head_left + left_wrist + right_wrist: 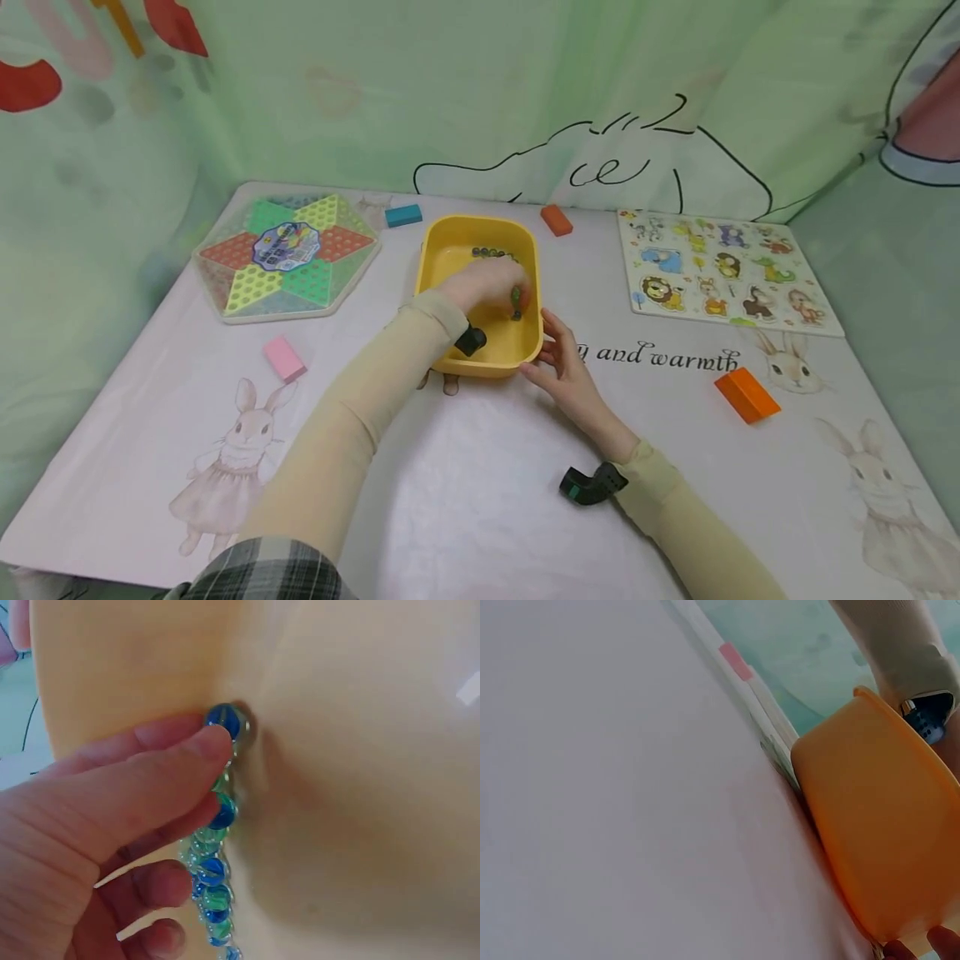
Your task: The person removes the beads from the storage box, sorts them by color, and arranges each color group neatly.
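My left hand (495, 282) reaches into a yellow plastic basin (467, 365). Thumb and forefinger pinch a blue glass marble (223, 720) at the end of a row of blue and green marbles (214, 871), which lies along the basin's edge. The other fingers of that hand lie loosely bent beside the row. More marbles (489, 252) are lined up near the basin's far side. At the near right corner, my right hand (566, 371) rests its spread fingers and thumb against the outer wall; only its fingertips (943, 941) show in the right wrist view.
A star-patterned board (288, 254) lies at the back left, an animal puzzle board (727, 271) at the back right. Around the basin are blocks: blue (403, 216), red-orange (557, 220), pink (284, 359) and orange (747, 396). Curtains border the table.
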A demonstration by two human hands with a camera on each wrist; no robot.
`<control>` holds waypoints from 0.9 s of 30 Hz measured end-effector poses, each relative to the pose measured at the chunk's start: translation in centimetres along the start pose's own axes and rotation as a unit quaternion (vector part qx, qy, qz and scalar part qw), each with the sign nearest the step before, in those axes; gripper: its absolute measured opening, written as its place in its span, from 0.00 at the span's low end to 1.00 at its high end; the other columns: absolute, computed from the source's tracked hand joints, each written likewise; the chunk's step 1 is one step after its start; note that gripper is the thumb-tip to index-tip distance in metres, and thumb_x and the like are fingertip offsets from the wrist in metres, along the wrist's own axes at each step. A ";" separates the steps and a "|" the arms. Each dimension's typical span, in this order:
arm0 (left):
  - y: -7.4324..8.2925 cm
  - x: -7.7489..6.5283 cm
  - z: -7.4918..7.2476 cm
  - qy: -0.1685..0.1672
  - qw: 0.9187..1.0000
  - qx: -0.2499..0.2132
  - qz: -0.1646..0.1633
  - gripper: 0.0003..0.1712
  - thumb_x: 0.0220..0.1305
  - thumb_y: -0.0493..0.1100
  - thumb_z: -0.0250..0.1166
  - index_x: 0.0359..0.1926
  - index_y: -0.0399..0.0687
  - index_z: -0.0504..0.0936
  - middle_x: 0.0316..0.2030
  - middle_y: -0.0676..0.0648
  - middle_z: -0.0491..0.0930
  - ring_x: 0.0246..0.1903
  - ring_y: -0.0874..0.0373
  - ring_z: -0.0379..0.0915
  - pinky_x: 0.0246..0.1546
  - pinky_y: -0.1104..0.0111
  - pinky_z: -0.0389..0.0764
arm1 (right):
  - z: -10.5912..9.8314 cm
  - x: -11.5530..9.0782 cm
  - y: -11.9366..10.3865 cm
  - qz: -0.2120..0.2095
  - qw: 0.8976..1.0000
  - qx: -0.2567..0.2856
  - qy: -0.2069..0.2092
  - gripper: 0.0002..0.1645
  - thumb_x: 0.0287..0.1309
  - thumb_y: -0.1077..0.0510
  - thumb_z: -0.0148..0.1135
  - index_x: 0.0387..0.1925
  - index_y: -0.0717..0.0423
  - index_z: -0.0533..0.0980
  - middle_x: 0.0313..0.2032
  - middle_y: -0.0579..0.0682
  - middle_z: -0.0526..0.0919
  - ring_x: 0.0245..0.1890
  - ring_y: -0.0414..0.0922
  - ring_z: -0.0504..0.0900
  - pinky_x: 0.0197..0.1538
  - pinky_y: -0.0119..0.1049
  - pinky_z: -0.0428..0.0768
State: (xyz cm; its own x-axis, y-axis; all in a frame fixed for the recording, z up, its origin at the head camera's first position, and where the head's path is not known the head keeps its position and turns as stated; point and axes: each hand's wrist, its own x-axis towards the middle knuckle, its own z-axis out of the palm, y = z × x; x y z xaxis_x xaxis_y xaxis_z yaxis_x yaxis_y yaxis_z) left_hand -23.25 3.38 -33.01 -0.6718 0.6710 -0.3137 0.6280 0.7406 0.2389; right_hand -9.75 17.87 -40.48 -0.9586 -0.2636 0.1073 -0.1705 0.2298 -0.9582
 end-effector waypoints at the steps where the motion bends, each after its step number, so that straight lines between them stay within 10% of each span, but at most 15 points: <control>1: 0.0 0.1 0.0 0.000 1.000 0.007 0.005 0.08 0.57 0.42 0.65 0.40 0.55 0.82 0.46 0.53 0.77 0.45 0.58 0.65 0.55 0.67 0.67 | 0.0 -0.1 0.0 0.001 1.000 0.001 0.000 0.47 0.58 0.65 0.57 0.71 0.45 0.43 0.66 0.59 0.53 0.60 0.55 0.64 0.56 0.20 0.64; 18: 0.1 0.6 0.3 0.011 0.998 0.057 0.032 0.09 0.51 0.47 0.70 0.36 0.55 0.86 0.39 0.55 0.81 0.40 0.60 0.71 0.47 0.69 0.73 | 0.0 -0.1 -0.3 0.007 1.000 0.006 -0.008 0.47 0.58 0.64 0.58 0.71 0.44 0.43 0.66 0.56 0.52 0.60 0.54 0.65 0.59 0.29 0.65; 27: 0.6 -2.6 -2.4 0.051 0.998 -0.012 0.040 0.06 0.55 0.46 0.67 0.33 0.51 0.84 0.34 0.54 0.80 0.36 0.60 0.70 0.40 0.70 0.73 | -0.1 0.0 -0.2 0.001 1.000 0.012 -0.005 0.44 0.60 0.64 0.56 0.71 0.46 0.43 0.66 0.57 0.53 0.58 0.54 0.66 0.55 0.23 0.66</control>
State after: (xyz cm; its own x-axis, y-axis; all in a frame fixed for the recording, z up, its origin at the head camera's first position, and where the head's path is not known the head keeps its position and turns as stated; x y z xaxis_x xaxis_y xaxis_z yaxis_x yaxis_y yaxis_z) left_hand -22.07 2.11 -29.83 -0.6570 0.7277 -0.1971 0.6732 0.6839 0.2812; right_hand -9.69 17.93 -40.29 -0.9563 -0.2735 0.1030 -0.1632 0.2078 -0.9645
